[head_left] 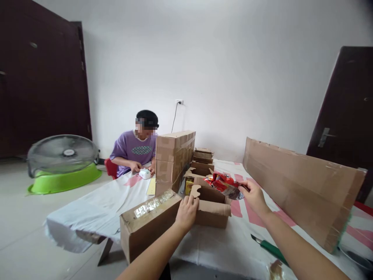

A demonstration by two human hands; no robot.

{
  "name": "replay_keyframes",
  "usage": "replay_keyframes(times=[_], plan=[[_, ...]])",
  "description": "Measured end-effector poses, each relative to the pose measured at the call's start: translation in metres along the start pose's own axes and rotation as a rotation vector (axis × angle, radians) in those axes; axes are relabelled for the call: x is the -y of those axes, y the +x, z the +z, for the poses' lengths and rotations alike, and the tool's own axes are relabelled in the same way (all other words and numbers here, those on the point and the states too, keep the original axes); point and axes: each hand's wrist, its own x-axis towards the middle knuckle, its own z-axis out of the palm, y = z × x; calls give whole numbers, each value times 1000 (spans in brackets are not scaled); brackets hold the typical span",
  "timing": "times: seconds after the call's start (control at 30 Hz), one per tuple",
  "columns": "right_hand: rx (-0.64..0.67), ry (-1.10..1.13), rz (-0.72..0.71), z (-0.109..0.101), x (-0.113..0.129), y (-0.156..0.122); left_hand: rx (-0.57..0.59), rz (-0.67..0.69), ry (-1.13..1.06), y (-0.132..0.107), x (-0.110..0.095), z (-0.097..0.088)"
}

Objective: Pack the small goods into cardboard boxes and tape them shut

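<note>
Right hand [253, 196]: thumb and fingers pinched tight on 1 end of a red foil packet [223, 184], which I see held up over the mouth of an open cardboard box [211, 221], toward its right side. Left hand [188, 212]: fingers curled over the left edge of that box, next to a raised flap; I cannot tell how firmly they grip.

Just left of the box, a closed carton [151, 223] with clear tape along its top. Behind that carton, a tall taped carton [165, 171] stands upright. More open boxes [203, 168] run in a row toward the wall. I note a green-handled knife [274, 251] on the pink-and-white cloth [210, 251], near the right forearm, and a long cardboard panel [294, 182] standing at right. Across the table, 1 person in a purple T-shirt [128, 146] handles a small white object [145, 174].
</note>
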Motion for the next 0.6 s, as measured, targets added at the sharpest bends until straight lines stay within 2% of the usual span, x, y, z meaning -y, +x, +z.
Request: replay_keyframes(times=[0.07, 0.1, 0.17, 0.23, 0.33, 0.4, 0.5, 0.6], plan=[[-16, -27, -28, -2, 0, -2, 13, -9, -61, 7, -7, -4], [-28, -35, -44, -3, 1, -4, 32, -53, -188, 12, -12, -8], [-61, -42, -95, -2, 4, -7, 116, -205, -590, 28, -23, -20], [-96, -53, -191, 2, 11, -10, 246, -348, -971, 52, -34, -36], [-109, -121, -404, 9, 24, -10, 491, -450, -1331, 94, -45, -60], [-101, -191, -525, 12, 29, -4, 601, -526, -1568, 119, -46, -72], [-103, -303, -630, 15, 26, 14, 659, -557, -1637, 143, -43, -78], [-63, -431, -708, 15, 17, 33, 666, -597, -1560, 155, -43, -68]])
